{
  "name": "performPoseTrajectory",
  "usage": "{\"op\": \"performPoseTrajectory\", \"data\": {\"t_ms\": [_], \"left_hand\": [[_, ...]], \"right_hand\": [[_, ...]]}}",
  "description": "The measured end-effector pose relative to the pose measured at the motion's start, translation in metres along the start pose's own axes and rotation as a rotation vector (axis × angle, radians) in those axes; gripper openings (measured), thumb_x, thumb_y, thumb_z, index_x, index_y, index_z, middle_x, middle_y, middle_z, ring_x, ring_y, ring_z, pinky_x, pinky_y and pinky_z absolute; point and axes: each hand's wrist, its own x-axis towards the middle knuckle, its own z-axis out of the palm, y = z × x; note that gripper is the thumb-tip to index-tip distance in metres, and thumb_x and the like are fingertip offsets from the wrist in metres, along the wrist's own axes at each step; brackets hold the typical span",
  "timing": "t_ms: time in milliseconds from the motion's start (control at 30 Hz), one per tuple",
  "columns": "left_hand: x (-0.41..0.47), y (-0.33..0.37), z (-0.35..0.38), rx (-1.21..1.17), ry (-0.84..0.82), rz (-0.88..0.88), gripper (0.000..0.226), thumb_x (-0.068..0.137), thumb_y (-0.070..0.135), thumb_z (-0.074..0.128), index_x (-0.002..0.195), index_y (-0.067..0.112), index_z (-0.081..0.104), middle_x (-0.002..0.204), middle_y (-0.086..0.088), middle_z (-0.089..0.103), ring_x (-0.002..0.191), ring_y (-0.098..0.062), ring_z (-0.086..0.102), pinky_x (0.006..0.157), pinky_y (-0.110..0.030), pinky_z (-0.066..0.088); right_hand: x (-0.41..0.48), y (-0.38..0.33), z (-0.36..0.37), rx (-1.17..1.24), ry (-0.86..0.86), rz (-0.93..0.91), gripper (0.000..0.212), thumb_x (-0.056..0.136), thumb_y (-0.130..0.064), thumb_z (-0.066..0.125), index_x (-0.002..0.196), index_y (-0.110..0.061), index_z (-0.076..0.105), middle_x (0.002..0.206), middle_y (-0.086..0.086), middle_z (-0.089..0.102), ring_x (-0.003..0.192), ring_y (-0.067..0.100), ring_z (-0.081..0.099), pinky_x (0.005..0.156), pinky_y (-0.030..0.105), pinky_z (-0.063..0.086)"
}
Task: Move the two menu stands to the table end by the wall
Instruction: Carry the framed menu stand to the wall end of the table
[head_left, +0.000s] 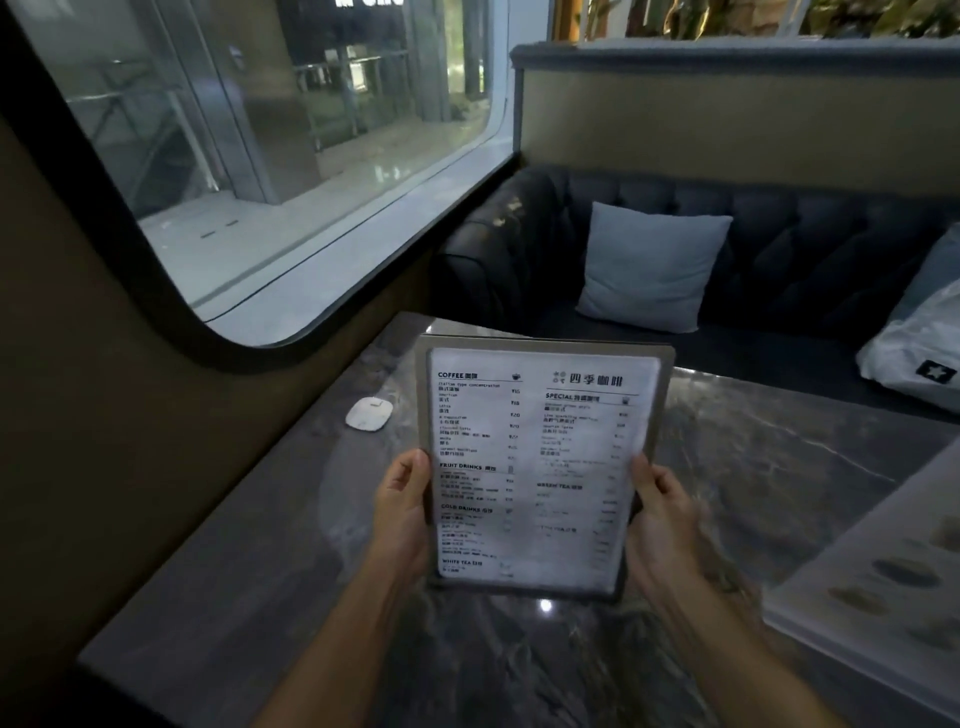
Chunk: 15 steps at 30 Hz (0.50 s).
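Coffee menu stand (540, 467) upright above marble table (260, 571), left hand (402, 512) and right hand (662, 519) clasping its lower side edges. White puck-shaped device (369, 413) beyond left hand; second menu stand (878, 571) right of right hand.

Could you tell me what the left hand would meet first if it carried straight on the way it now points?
Probably the small white device on the marble table near the wall. The left hand, gripping the menu stand, points up and away towards it; depth is unclear.

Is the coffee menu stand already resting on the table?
No: both hands, left hand and right hand, hold the menu stand up above the table.
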Motion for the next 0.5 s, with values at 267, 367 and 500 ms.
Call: {"op": "performPoseTrajectory", "data": {"t_ms": [267, 367, 500], "left_hand": [[-0.008, 0.001, -0.031, 0.195, 0.008, 0.044, 0.023, 0.092, 0.021, 0.048, 0.077, 0.014, 0.064, 0.072, 0.003, 0.069, 0.067, -0.010, 0.064, 0.056, -0.020, 0.054], [-0.003, 0.018, -0.047, 0.366, -0.125, 0.146, 0.018, 0.087, 0.003, 0.055, 0.082, 0.016, 0.068, 0.076, 0.005, 0.069, 0.070, -0.002, 0.064, 0.062, -0.012, 0.051], [0.001, 0.031, -0.054, 0.702, -0.306, 0.236, 0.036, 0.081, -0.010, 0.057, 0.081, 0.025, 0.058, 0.075, 0.003, 0.058, 0.067, -0.006, 0.058, 0.063, -0.010, 0.048]], "right_hand": [[-0.010, 0.000, 0.000, -0.106, -0.079, 0.000, 0.019, 0.080, -0.028, 0.061, 0.081, -0.009, 0.061, 0.083, 0.011, 0.067, 0.075, 0.029, 0.064, 0.067, 0.043, 0.055], [-0.007, -0.003, -0.016, -0.262, -0.122, -0.068, 0.014, 0.080, -0.022, 0.063, 0.093, -0.017, 0.065, 0.096, 0.006, 0.068, 0.086, 0.023, 0.065, 0.069, 0.034, 0.053], [-0.005, -0.003, -0.031, -0.393, -0.177, -0.106, 0.021, 0.080, -0.008, 0.063, 0.100, -0.013, 0.065, 0.099, 0.006, 0.068, 0.089, 0.021, 0.065, 0.072, 0.033, 0.053]]}}
